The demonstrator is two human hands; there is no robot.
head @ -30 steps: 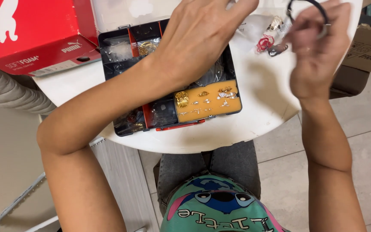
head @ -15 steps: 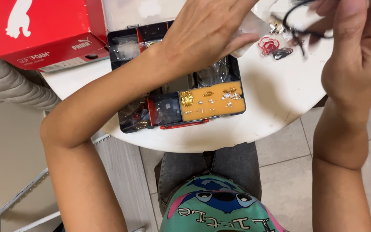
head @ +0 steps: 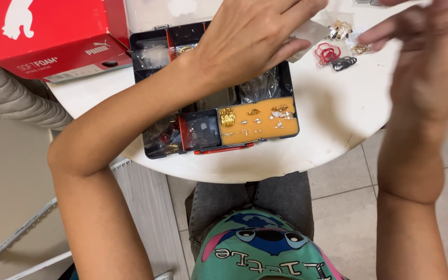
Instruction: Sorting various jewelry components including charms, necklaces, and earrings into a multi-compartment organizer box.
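Clear small bag (head: 307,36) pinched by left hand (head: 250,41) above black jewellery box (head: 216,111); right hand (head: 431,62) blurred, grip impossible to tell; better held steady, low over white table (head: 338,119).

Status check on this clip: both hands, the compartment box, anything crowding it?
Left hand over compartment box, pinching small clear bag. Right hand raised, blurred, grip unclear. Red carton beside box.
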